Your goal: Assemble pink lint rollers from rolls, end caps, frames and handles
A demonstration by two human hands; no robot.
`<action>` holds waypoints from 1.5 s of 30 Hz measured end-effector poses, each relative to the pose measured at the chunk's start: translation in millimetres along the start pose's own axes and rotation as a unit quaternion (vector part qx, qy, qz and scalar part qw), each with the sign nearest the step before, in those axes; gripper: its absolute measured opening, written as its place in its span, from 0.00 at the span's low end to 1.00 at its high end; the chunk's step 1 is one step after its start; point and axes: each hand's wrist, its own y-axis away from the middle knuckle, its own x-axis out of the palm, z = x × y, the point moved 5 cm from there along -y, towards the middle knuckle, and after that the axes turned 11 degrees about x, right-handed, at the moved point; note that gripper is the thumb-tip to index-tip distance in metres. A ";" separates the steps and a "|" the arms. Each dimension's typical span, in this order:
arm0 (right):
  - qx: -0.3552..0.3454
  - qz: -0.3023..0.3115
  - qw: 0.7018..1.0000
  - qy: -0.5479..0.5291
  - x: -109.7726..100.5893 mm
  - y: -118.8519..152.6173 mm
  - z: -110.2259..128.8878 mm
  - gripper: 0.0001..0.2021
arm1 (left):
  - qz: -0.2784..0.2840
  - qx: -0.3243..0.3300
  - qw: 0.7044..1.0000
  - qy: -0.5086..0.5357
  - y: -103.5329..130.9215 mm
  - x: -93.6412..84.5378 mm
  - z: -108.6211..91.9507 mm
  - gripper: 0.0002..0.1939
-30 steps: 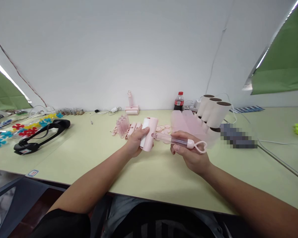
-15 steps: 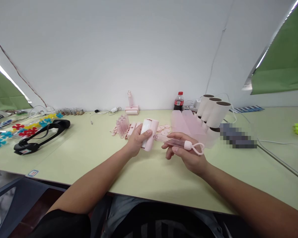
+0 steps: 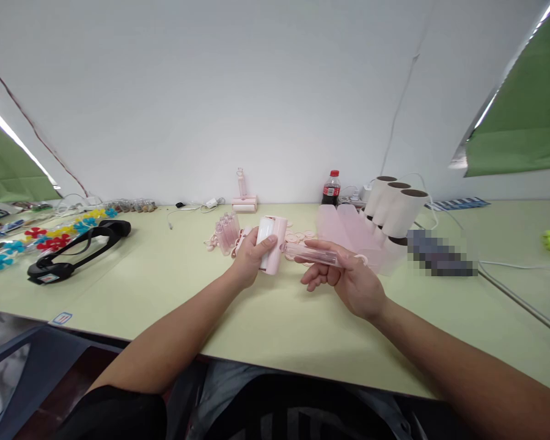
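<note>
My left hand (image 3: 249,261) is closed round a pink lint roller head (image 3: 279,247) with a white roll in it, held tilted above the table. In my right hand (image 3: 355,281) is a clear pink handle (image 3: 314,253), gripped near its corded end, with the lower fingers curled. The handle's far tip meets the side of the roller head; whether it is seated there I cannot tell. Behind my left hand stand several clear pink handles (image 3: 227,232). Pale pink rings or caps (image 3: 297,237) lie behind the roller head, partly hidden.
White paper rolls (image 3: 410,214) and translucent pink covers (image 3: 343,226) stand at right, with a cola bottle (image 3: 331,189) behind. A finished-looking lint roller (image 3: 244,203) stands by the wall. A black headset (image 3: 80,253) and coloured plastic flowers (image 3: 55,241) lie at left.
The roller head has shifted slightly left and up. My right hand's grip has moved over the handle's end cap, which is now covered, and the cord loop is mostly hidden.
</note>
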 end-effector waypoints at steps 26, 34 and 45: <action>-0.012 0.022 0.997 -0.073 -3.6 -2.2 -9.5 0.19 | 0.070 -0.020 0.997 -0.035 5.4 5.4 4.5 0.26; -0.024 -0.036 0.999 -0.031 -10.0 -5.2 -4.7 0.18 | 0.010 -0.002 1.000 0.005 -0.5 4.0 4.8 0.27; -0.079 -0.056 0.995 -0.002 -13.9 -1.0 9.4 0.16 | -0.011 -0.030 0.998 0.061 -8.7 -6.1 -6.9 0.28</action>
